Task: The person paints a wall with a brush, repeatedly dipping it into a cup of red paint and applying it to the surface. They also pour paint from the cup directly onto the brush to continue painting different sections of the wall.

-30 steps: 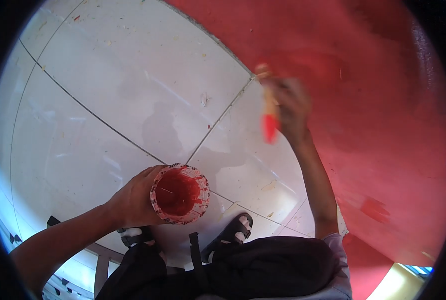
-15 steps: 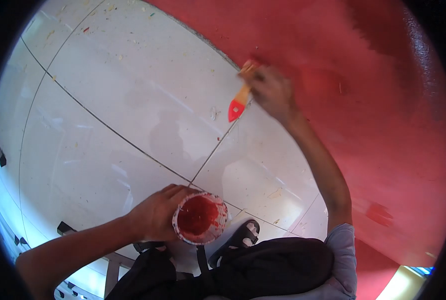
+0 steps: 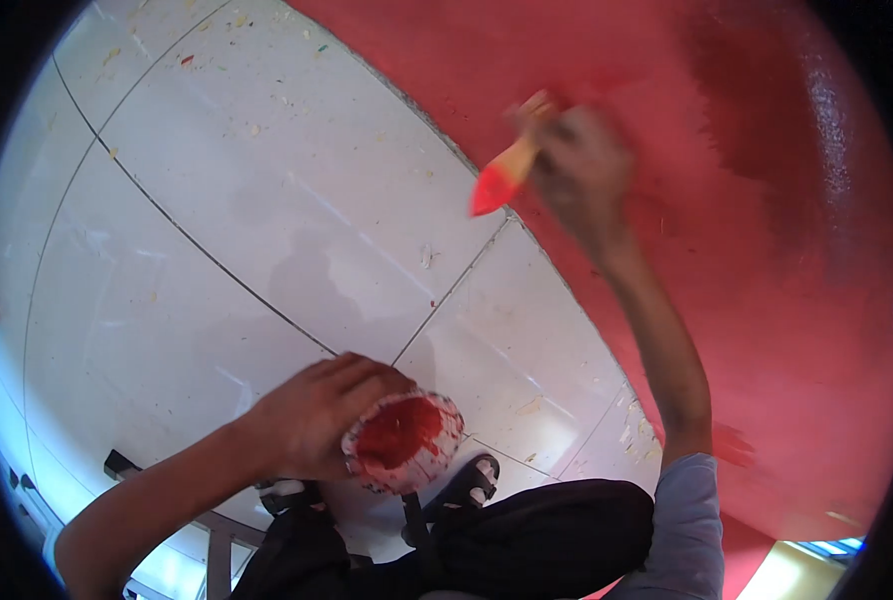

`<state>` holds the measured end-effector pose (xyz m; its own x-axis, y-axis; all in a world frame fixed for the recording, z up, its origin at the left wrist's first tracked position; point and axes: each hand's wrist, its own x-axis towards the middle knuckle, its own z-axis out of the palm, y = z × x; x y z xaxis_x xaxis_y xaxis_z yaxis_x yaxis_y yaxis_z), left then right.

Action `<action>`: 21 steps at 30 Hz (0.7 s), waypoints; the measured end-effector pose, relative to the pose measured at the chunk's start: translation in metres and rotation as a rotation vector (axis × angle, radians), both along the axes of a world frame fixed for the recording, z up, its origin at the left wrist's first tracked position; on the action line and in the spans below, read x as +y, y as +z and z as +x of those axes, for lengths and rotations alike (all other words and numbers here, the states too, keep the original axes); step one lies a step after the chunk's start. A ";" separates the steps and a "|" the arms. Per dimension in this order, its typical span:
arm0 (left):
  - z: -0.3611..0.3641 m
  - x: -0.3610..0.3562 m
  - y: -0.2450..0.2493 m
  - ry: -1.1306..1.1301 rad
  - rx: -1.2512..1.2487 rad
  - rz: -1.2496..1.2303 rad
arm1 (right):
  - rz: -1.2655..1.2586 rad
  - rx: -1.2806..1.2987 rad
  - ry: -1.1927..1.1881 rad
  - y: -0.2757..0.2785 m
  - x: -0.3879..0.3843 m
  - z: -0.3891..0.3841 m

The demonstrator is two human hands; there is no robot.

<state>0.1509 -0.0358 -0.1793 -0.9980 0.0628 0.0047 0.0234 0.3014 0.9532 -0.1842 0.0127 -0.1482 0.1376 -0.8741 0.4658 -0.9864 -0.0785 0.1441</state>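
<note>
A white cup of red paint (image 3: 403, 440), streaked with red on its inner and outer walls, is gripped from its left side by my left hand (image 3: 327, 415). My right hand (image 3: 579, 165), smeared by motion, is closed on a paintbrush (image 3: 515, 172) with a wooden handle and a red handle end. The brush's bristle end is at the red wall (image 3: 617, 300), and the handle end points down and left. Around it the paint looks fresh, though the bristles themselves are blurred.
White floor tiles (image 3: 197, 330) with dark joints and scattered paint flecks meet the wall along a curved edge. A darker wet-looking patch (image 3: 757, 110) is on the wall at upper right. My sandalled feet (image 3: 477, 480) stand below the cup. A metal frame (image 3: 222, 555) is at lower left.
My right hand and the paintbrush have moved right along the wall, away from the floor edge. The paint cup has tilted slightly, and the view has shifted a little.
</note>
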 end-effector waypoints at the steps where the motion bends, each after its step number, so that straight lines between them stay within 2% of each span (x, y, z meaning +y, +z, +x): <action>1: 0.001 -0.004 0.000 0.070 0.019 0.013 | -0.106 0.042 -0.001 0.022 -0.007 0.000; 4: 0.009 -0.001 -0.007 0.251 -0.035 0.098 | -0.073 0.222 0.023 0.009 -0.007 0.013; 7: 0.019 0.016 -0.013 0.361 -0.108 0.244 | 0.340 0.251 -0.033 -0.079 0.013 0.006; 9: 0.026 0.030 -0.021 0.399 -0.139 0.313 | 0.460 0.055 -0.125 -0.081 0.018 0.021; 11: 0.035 0.038 -0.024 0.354 -0.165 0.263 | 0.543 -0.136 -0.163 -0.063 0.023 0.039; 14: 0.039 0.042 -0.032 0.328 -0.196 0.238 | 0.338 0.056 0.029 -0.022 0.007 0.041; 17: 0.032 0.043 -0.032 0.337 -0.167 0.252 | 0.624 0.418 -0.056 -0.040 0.007 0.013; 20: 0.029 0.033 -0.032 0.332 -0.134 0.221 | 0.903 0.307 -0.179 -0.038 0.020 0.037; 21: 0.030 0.032 -0.034 0.328 -0.129 0.207 | 0.856 0.174 -0.157 -0.032 0.017 0.043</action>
